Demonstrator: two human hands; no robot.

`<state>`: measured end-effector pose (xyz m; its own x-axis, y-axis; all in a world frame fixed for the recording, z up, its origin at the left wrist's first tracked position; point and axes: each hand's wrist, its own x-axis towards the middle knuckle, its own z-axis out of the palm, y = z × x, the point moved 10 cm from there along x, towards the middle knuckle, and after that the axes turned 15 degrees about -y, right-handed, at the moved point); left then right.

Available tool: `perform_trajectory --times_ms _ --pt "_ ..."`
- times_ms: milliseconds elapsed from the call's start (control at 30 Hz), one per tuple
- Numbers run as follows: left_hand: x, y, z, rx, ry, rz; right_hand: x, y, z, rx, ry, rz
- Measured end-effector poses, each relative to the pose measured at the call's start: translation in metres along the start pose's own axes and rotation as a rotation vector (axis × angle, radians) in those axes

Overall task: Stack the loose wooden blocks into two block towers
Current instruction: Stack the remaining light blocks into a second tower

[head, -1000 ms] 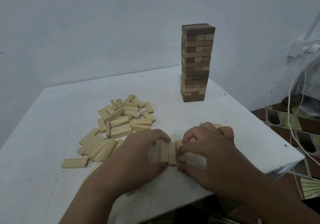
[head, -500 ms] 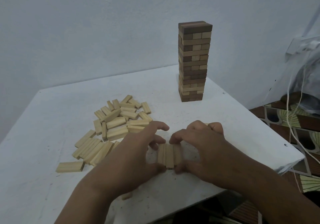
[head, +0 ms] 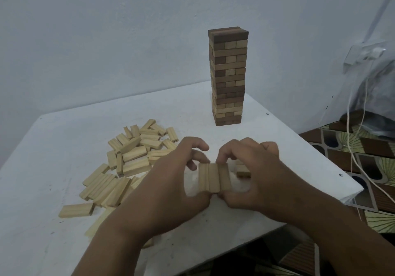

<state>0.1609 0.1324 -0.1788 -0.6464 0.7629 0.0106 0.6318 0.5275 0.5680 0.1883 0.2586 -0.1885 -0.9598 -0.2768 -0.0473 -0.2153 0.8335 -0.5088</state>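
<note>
Three pale wooden blocks (head: 214, 177) lie side by side as one flat layer near the front of the white table (head: 53, 147). My left hand (head: 168, 188) and my right hand (head: 254, 179) pinch this layer from both sides, thumbs at its near end and fingers curled over its far end. A pile of loose pale blocks (head: 132, 156) is spread to the left of my hands. At the table's far right stands a tall finished tower (head: 228, 77) of dark and light blocks. A further pale block (head: 243, 172) peeks out under my right fingers.
The table's right edge (head: 350, 188) lies close to my right hand, with a patterned floor (head: 363, 162) below. White cords (head: 350, 143) and a plastic bag (head: 380, 87) hang at the far right. A grey wall rises behind the table.
The camera view shifted slightly. My fingers lifted and spread over the far end of the three-block layer, exposing more of it. The pile and the tower have not moved.
</note>
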Motion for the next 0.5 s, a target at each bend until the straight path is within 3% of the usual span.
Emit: perform_trajectory --times_ms 200,500 --pt "0.025 0.027 0.012 -0.034 0.052 0.042 -0.015 0.033 -0.031 -0.010 0.128 0.067" --pt "0.059 0.039 0.035 0.055 0.034 -0.070 -0.023 0.062 -0.043 -0.039 0.217 0.087"
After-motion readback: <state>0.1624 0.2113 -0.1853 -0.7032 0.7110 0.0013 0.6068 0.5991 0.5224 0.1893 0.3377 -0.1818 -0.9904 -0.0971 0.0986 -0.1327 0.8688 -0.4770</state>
